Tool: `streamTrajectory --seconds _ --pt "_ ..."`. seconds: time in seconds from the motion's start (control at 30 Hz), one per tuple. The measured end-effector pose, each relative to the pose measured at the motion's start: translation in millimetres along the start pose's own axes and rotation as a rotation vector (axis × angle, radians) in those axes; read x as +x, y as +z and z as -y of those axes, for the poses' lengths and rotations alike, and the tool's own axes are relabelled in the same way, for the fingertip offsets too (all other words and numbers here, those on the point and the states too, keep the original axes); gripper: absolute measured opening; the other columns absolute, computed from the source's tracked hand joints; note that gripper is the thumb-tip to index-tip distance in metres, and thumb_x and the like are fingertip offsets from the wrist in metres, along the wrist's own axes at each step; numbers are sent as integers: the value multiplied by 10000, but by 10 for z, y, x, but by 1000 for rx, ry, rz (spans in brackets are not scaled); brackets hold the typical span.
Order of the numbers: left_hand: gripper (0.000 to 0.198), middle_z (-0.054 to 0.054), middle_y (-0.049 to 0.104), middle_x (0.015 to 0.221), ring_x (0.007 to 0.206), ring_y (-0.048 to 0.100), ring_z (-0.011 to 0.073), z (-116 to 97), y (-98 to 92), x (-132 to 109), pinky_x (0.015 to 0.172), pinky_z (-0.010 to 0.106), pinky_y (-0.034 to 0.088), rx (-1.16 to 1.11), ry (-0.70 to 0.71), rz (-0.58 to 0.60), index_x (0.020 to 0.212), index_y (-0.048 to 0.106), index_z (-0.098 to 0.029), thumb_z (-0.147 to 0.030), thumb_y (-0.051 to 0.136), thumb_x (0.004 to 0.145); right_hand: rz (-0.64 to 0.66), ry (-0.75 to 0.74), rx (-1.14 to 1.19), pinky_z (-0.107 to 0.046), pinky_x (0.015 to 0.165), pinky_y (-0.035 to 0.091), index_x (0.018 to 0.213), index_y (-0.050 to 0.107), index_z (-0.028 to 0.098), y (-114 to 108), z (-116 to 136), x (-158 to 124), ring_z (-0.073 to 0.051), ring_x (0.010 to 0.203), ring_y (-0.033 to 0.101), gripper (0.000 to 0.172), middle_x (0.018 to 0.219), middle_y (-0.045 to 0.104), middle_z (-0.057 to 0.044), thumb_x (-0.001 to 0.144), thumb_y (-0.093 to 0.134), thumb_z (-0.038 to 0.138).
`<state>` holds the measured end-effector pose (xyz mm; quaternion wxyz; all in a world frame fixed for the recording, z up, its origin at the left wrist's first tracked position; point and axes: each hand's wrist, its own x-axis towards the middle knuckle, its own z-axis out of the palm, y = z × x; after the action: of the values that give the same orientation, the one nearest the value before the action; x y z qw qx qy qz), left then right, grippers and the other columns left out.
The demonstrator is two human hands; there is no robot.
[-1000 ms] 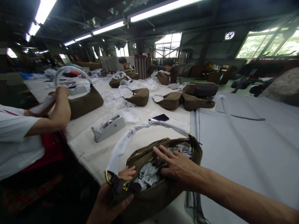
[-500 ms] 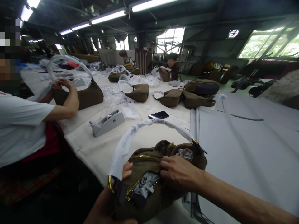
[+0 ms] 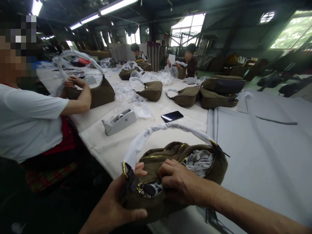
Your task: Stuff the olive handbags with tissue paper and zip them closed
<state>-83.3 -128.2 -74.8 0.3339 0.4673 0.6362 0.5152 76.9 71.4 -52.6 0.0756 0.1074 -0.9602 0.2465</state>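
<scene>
A brown ribbed handbag point(image 3: 156, 159) with gold zips sits in front of me, its handle point(image 3: 168, 128) wrapped in white film. My left hand point(image 3: 119, 204) grips its left end, thumb on the near side and fingertips showing behind. At the middle of the bag is my right hand point(image 3: 177, 182), fingers curled over the edge of the front zipped opening; the fingertips are partly hidden. Crumpled grey paper point(image 3: 200, 162) bulges from the opening on the right. By my left hand, a dark zip pull point(image 3: 148, 189) lies over a patterned lining.
A grey tape dispenser point(image 3: 120, 122) and a phone point(image 3: 172, 116) lie beyond the bag. More brown bags point(image 3: 186, 96) and clear plastic wrapping point(image 3: 126, 94) stand farther back. At left, a co-worker point(image 3: 31, 120) handles another bag point(image 3: 102, 94). Grey sheeting point(image 3: 263, 146) covers the table's right side.
My right hand has moved toward the bag's left end, and the front opening there looks narrower. More grey paper shows at the right opening. The view has shifted slightly right.
</scene>
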Motion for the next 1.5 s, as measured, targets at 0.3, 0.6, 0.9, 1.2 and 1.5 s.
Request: streamTrajectory --seconds 0.3,0.6,0.9,1.2,1.5 --pt "373 74 574 1251 1249 457 303 93 30 -10 1073 494 370 57 199 -152 1104 627 -247 -205 707 743 -100 30 159 -385 936 369 841 588 171 19 114 20 -242 1144 463 137 1268 475 -81 748 671 228" --pt "300 30 638 1124 1199 506 285 185 87 3 1076 497 368 38 262 -214 1040 635 -282 -211 689 754 -112 173 330 -472 976 312 789 587 184 55 173 115 -284 1201 419 259 1379 437 -83 737 720 400" --pt "488 76 601 1212 1218 484 303 -56 129 -31 1038 430 428 -48 19 -204 1074 634 -217 -353 799 634 -256 247 634 -335 947 356 749 529 166 125 199 162 -196 1124 501 156 1176 587 -66 733 684 152" --pt "268 80 696 1022 993 642 276 14 267 -89 991 476 468 126 170 -400 976 685 -182 -263 715 723 -301 330 596 -246 699 398 785 556 168 162 254 219 -135 742 526 160 778 597 15 716 698 193" --pt "333 46 702 1005 972 654 269 68 253 -152 954 439 512 111 208 -451 1014 679 -254 -386 726 711 -440 193 414 -228 683 400 790 606 162 129 528 256 -123 763 512 135 801 547 -23 854 593 280"
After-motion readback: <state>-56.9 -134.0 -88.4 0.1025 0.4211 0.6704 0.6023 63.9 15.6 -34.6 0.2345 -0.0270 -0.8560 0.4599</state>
